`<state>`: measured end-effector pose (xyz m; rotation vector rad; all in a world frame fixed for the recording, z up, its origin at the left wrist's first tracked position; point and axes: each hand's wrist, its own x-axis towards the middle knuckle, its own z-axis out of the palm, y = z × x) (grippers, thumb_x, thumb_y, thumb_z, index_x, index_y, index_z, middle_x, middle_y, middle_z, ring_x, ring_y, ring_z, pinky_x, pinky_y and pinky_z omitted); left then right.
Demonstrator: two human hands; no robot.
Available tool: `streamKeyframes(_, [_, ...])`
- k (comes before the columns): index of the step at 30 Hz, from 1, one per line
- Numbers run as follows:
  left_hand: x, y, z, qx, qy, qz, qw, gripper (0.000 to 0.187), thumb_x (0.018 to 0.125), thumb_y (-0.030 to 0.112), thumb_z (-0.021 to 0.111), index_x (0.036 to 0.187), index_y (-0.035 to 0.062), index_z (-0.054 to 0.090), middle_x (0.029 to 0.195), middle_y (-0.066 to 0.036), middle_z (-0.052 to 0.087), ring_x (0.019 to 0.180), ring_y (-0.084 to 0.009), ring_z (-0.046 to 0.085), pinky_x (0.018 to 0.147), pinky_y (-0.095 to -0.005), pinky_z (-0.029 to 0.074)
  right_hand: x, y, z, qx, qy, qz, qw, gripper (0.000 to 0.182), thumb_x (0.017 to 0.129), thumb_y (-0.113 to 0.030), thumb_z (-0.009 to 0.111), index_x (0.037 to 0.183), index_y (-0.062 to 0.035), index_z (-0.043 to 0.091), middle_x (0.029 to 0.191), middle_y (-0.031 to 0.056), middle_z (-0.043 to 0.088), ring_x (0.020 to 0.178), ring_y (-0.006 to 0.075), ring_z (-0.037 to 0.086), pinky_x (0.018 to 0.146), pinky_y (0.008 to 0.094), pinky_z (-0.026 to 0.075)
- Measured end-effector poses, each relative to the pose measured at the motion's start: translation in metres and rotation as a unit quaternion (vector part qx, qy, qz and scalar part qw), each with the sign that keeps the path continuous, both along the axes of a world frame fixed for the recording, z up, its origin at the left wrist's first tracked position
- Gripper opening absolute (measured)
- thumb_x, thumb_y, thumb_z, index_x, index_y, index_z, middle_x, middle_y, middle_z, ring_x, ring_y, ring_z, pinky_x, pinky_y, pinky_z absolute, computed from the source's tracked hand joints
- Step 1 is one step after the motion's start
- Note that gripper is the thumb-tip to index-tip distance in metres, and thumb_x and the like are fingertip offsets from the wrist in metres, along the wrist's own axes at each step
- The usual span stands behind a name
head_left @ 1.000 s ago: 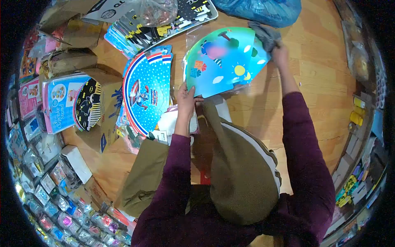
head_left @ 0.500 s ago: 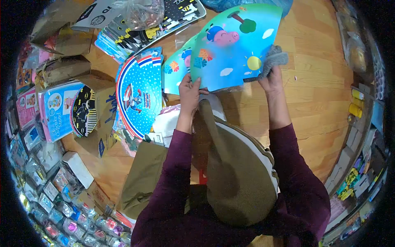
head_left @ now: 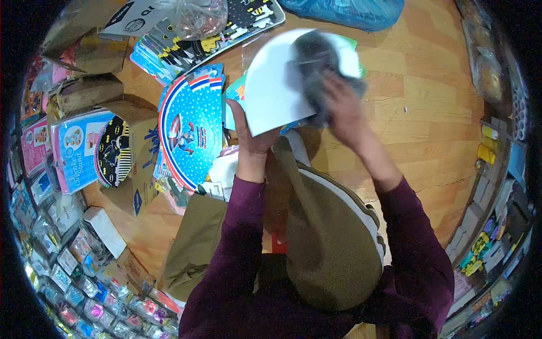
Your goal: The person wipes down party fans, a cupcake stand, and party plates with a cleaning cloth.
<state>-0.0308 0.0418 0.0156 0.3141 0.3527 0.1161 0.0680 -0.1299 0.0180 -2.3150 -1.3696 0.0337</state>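
A fan-shaped card panel (head_left: 268,85) lies over my left hand (head_left: 254,141), its plain white side facing up. The thumb shows at the lower left corner while the fingers are hidden beneath. Blurred by motion, my right hand (head_left: 345,110) presses a grey cloth (head_left: 317,65) onto the white surface. Under the panel, a printed green-and-blue sheet (head_left: 232,90) shows at the left edge. Left of it lies a stack of blue fan-shaped panels (head_left: 192,113) with a superhero print and a red-white rim.
At the back are a tray (head_left: 276,16) of black-and-yellow cutouts and a blue plastic bag (head_left: 355,12). Cardboard boxes (head_left: 144,133) and a cupcake stand pack (head_left: 79,150) stand left. Packaged goods line both sides of the wooden floor (head_left: 429,124).
The panel has turned from its printed pig side to its white back. My right hand has moved left with the grey cloth, from the panel's edge onto its surface.
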Motion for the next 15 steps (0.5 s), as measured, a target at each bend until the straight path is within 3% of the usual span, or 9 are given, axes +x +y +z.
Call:
streamKeyframes(1, [-0.007,0.005,-0.016,-0.104,-0.027,0.002,0.994,0.08,0.077,0.063,0.039,0.131,0.006,0.023,0.127,-0.014,0.036,0.113,-0.0288,0.04,0.095,-0.0439,0.032,-0.013,0.006,-0.015,-0.108,0.034,0.018,0.993,0.067,0.063,-0.003,0.055,0.127,-0.0057,0.033,0.135,0.0152,0.026,0.123,0.0315,0.026,0.099,0.0397,0.028])
streamKeyframes(4, [-0.027,0.006,-0.052,-0.027,0.13,0.007,0.991,0.054,0.083,0.041,0.044,0.121,0.0032,0.038,0.116,-0.014,0.048,0.104,-0.0272,0.049,0.091,-0.0428,0.037,-0.042,0.015,-0.067,-0.156,0.095,0.038,0.982,0.064,0.069,-0.005,0.052,0.128,-0.0031,0.028,0.137,0.0162,0.019,0.126,0.0319,0.02,0.101,0.0423,0.024])
streamKeyframes(6, [-0.04,0.007,-0.072,-0.026,0.199,0.015,0.98,0.038,0.087,0.029,0.042,0.115,0.0028,0.044,0.108,-0.013,0.053,0.099,-0.0257,0.052,0.089,-0.0412,0.038,-0.051,0.016,-0.078,-0.075,0.23,0.115,0.964,0.06,0.073,-0.01,0.049,0.128,0.0021,0.026,0.138,0.0183,0.015,0.127,0.0321,0.018,0.102,0.0438,0.019])
streamKeyframes(7, [-0.043,0.005,-0.078,-0.027,0.202,0.013,0.979,0.038,0.087,0.029,0.042,0.115,0.0028,0.044,0.108,-0.013,0.053,0.099,-0.0257,0.052,0.089,-0.0412,0.038,-0.058,0.017,-0.082,-0.075,0.233,0.113,0.963,0.06,0.073,-0.01,0.049,0.128,0.0021,0.026,0.138,0.0183,0.015,0.127,0.0321,0.018,0.102,0.0438,0.019])
streamKeyframes(9, [-0.043,0.001,-0.087,0.066,0.267,0.015,0.961,0.036,0.088,0.025,0.039,0.115,0.0019,0.043,0.11,-0.013,0.052,0.102,-0.027,0.05,0.088,-0.0413,0.04,-0.07,0.027,-0.087,0.055,0.336,0.166,0.925,0.063,0.072,-0.01,0.05,0.127,0.0058,0.024,0.137,0.0206,0.015,0.127,0.0326,0.017,0.103,0.0433,0.016])
streamKeyframes(10, [-0.043,0.003,-0.09,0.042,0.256,-0.008,0.966,0.033,0.09,0.022,0.037,0.117,0.003,0.042,0.11,-0.011,0.052,0.1,-0.0254,0.051,0.087,-0.0393,0.04,-0.073,0.035,-0.092,-0.019,0.276,0.194,0.941,0.067,0.068,-0.008,0.052,0.127,0.0064,0.023,0.137,0.0221,0.015,0.128,0.0327,0.015,0.103,0.0432,0.016])
streamKeyframes(11, [-0.043,0.003,-0.093,0.04,0.252,-0.01,0.967,0.033,0.09,0.022,0.037,0.117,0.003,0.042,0.11,-0.011,0.052,0.1,-0.0254,0.051,0.087,-0.0393,0.04,-0.068,0.036,-0.103,-0.021,0.273,0.191,0.942,0.067,0.068,-0.008,0.052,0.127,0.0064,0.023,0.137,0.0221,0.015,0.128,0.0327,0.015,0.103,0.0432,0.016])
streamKeyframes(13, [-0.043,0.001,-0.096,-0.017,0.195,-0.008,0.981,0.036,0.09,0.025,0.037,0.119,0.0026,0.04,0.113,-0.011,0.051,0.102,-0.0247,0.051,0.087,-0.039,0.041,-0.045,0.042,-0.126,-0.006,0.305,0.085,0.948,0.07,0.066,-0.007,0.055,0.128,0.0047,0.023,0.138,0.0195,0.015,0.129,0.0309,0.013,0.103,0.0446,0.016])
streamKeyframes(15, [-0.048,-0.001,-0.095,0.039,0.198,-0.023,0.979,0.039,0.09,0.026,0.037,0.12,0.0015,0.037,0.115,-0.012,0.049,0.103,-0.0246,0.05,0.088,-0.0388,0.041,-0.014,0.037,-0.124,-0.199,0.115,0.077,0.97,0.072,0.064,-0.007,0.058,0.129,-0.0053,0.029,0.141,0.0087,0.011,0.129,0.0267,0.014,0.102,0.0464,0.018])
